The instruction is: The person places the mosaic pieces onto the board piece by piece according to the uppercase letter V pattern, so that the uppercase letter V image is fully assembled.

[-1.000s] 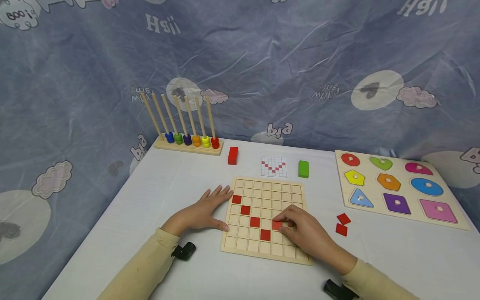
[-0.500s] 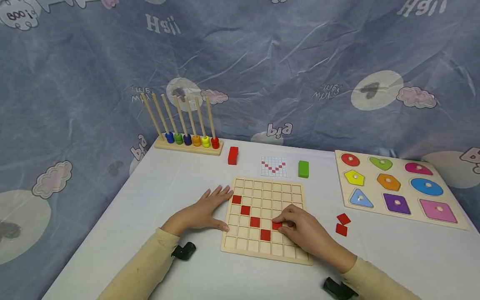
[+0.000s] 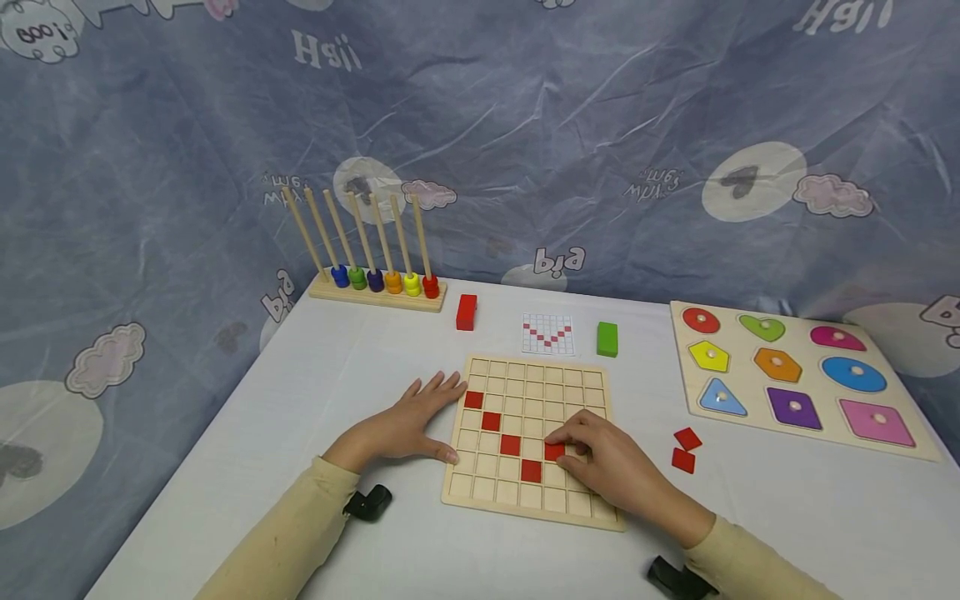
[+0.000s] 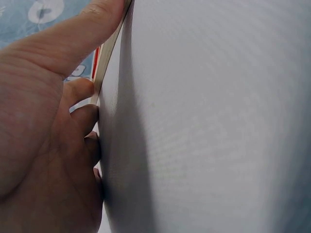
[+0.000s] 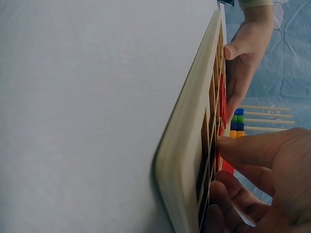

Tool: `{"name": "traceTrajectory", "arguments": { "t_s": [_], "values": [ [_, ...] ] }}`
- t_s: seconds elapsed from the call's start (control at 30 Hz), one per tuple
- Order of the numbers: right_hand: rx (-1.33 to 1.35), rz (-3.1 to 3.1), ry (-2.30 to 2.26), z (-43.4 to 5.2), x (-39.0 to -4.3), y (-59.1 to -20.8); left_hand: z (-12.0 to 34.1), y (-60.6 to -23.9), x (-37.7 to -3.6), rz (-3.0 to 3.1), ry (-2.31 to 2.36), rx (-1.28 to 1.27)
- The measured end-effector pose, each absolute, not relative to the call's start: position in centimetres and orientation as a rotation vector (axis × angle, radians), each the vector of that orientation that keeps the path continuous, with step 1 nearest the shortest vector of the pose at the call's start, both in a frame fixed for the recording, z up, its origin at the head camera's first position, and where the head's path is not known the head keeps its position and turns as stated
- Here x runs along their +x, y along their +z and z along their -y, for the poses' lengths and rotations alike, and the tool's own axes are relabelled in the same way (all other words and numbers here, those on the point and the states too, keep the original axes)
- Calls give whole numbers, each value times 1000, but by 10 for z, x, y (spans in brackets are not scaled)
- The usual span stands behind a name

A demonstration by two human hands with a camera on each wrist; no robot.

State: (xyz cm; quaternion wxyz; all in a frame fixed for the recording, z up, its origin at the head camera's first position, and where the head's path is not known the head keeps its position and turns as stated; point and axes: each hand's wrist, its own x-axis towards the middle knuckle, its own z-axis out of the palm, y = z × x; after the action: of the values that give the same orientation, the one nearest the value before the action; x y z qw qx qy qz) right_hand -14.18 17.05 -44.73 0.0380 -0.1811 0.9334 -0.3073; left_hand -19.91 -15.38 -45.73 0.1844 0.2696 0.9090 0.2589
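A wooden grid board lies on the white table, with a diagonal of red tiles set in its cells. My right hand rests on the board and pinches one more red tile between thumb and forefinger, in a cell just right of the diagonal's lowest tile. In the right wrist view its curled fingers close over that red tile at the board. My left hand lies flat on the table, thumb and fingertips touching the board's left edge.
Two loose red tiles lie right of the board. Behind it are a pattern card, a red block and a green block. A bead rack stands back left, a shape puzzle at right.
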Motion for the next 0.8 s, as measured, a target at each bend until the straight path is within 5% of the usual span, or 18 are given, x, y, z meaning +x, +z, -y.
{"name": "traceTrajectory", "arguments": {
  "t_s": [0.8],
  "values": [
    [-501,-2880,-1001,-190,-133,-443,153,-457,-199,-2562,720,751]
  ]
}}
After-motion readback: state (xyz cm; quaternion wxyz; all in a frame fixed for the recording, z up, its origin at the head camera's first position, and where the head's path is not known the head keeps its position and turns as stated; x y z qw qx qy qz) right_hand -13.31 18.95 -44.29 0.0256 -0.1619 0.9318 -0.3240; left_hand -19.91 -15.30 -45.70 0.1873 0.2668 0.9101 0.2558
